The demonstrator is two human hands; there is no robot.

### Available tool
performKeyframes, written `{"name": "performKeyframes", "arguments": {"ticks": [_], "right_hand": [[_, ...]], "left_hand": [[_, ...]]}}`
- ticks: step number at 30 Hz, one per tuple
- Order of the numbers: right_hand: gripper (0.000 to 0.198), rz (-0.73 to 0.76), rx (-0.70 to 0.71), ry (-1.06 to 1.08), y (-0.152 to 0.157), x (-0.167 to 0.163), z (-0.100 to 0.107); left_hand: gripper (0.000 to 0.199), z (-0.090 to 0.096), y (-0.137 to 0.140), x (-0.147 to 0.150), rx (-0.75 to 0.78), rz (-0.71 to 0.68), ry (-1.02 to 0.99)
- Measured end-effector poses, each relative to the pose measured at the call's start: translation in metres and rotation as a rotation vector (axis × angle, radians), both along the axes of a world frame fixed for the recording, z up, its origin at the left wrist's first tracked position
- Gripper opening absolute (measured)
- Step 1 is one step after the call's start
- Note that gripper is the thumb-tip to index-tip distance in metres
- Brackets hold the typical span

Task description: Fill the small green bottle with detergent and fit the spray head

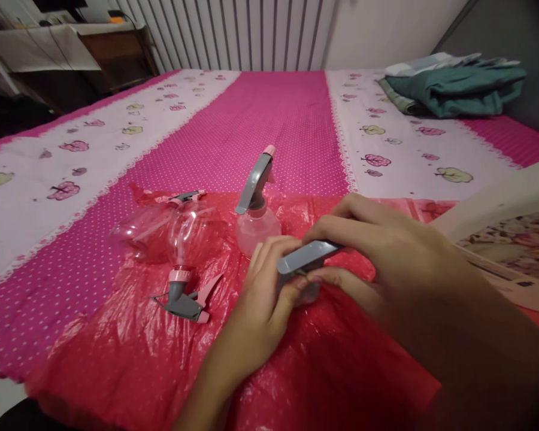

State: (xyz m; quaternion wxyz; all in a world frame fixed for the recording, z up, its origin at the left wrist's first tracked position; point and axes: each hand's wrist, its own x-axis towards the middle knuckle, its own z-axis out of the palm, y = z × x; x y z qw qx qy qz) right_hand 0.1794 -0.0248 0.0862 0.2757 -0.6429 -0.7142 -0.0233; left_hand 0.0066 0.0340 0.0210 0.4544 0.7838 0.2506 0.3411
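My left hand [267,293] is closed around the neck area of a small clear spray bottle [309,294]. Closed on that bottle's grey spray head [308,256] is my right hand [377,251], with the thumb below and fingers over the top. Most of this bottle's body is hidden by my hands. Just behind them a second spray bottle [258,227], with a grey head and pink nozzle, stands upright. To the left lies a clear spray bottle [186,239], its grey and pink trigger head [184,299] towards me. Another clear spray bottle [148,224] lies partly behind it.
A crinkled red plastic sheet [130,359] covers the near part of a bed with a pink and white patterned cover [278,120]. Folded green cloth [458,90] lies at the back right. A cream object with a floral panel [512,239] stands at the right edge.
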Motion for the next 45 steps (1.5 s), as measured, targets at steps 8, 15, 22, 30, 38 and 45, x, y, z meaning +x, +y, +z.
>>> {"name": "performKeyframes", "arguments": {"ticks": [8, 15, 22, 30, 38, 45], "right_hand": [[0.033, -0.098, 0.023, -0.153, -0.01, -0.005, 0.005], [0.028, 0.036, 0.007, -0.29, -0.014, 0.006, 0.004], [0.022, 0.121, 0.058, 0.004, -0.014, 0.007, 0.015], [0.022, 0.04, 0.05, 0.073, -0.015, 0.0, 0.019], [0.005, -0.019, 0.051, -0.012, -0.017, 0.0, 0.01], [0.01, -0.127, -0.046, -0.119, -0.025, -0.006, 0.015]], "left_hand": [[0.032, -0.002, -0.007, 0.001, 0.162, 0.013, 0.101], [0.027, -0.005, 0.003, -0.002, 0.059, -0.02, 0.038], [0.027, -0.001, 0.003, -0.005, 0.031, -0.039, 0.025], [0.048, 0.001, -0.006, -0.007, -0.029, -0.015, 0.072], [0.055, -0.002, -0.016, 0.005, 0.045, 0.014, 0.117], [0.046, -0.012, -0.019, 0.021, -0.008, 0.094, 0.01]]}}
